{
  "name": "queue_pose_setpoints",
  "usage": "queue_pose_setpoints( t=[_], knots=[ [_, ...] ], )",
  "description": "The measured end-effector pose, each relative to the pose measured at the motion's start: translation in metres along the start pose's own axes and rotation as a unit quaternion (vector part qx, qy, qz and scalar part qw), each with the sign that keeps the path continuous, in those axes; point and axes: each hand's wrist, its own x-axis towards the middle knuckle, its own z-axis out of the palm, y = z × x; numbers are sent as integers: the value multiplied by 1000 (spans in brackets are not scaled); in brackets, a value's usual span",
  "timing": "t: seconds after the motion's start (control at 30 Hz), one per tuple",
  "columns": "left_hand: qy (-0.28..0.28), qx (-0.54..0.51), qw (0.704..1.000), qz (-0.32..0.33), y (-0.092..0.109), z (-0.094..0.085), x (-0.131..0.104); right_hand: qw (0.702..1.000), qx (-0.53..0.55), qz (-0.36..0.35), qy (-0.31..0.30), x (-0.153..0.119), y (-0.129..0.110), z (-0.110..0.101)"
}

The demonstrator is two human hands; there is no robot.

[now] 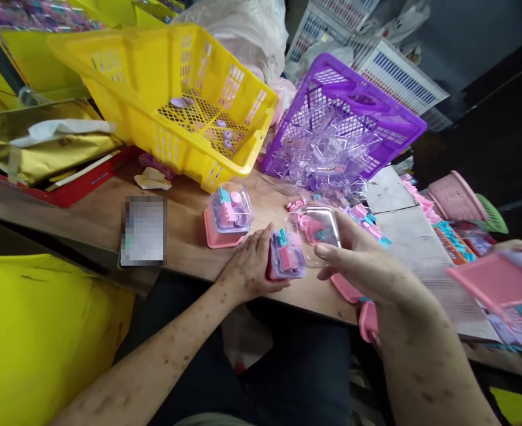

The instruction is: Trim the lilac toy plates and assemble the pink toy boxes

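Note:
My left hand (254, 266) is wrapped round a small pink box (287, 255) with purple, pink and teal pieces on top, at the table's front edge. Just right of it, my right hand (344, 248) grips a clear plastic cover (320, 228) between thumb and fingers. The cover is apart from the held box. Another pink box (229, 216), with a clear cover over similar pieces, stands on the table to the left of my left hand. Pink and teal pieces (367, 222) lie beyond my right hand.
A yellow basket (145, 112) holding a few purple pieces stands at the back left. Behind my hands, a tilted purple basket (389, 118) holds clear plastic covers. Pink trays (347, 290) lie by my right forearm. A blurred pink tray (500, 278) is at the far right.

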Motion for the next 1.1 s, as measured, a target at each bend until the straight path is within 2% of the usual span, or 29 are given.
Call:
queue_pose_setpoints(
  t=[0.17,0.27,0.37,0.47,0.53,0.63,0.7,0.8,1.0,1.1],
  knots=[
    [-6,-18,1000,2,1,-2,0,999,-30,18,-40,9,6,16],
    [-17,-28,999,-15,3,-5,1,997,-58,25,-49,14,7,13],
    [-29,-30,999,-25,3,-7,2,986,-160,9,-43,15,6,9],
    [-21,-25,999,-18,3,-6,2,949,-308,-64,-20,15,8,11],
    [-15,-23,1000,-10,2,-5,1,908,-400,-125,-1,14,12,15],
    [-4,-19,1000,-14,1,-1,1,854,-489,-179,6,16,22,25],
    [2,-18,1000,-25,2,2,1,838,-497,-225,3,19,28,33],
    [1,-34,999,-38,2,5,3,831,-473,-291,9,23,32,42],
    [-17,-25,999,-32,1,0,4,820,-491,-286,63,26,23,40],
    [-26,-20,999,-37,3,-3,3,812,-503,-289,60,29,21,39]
  ],
)
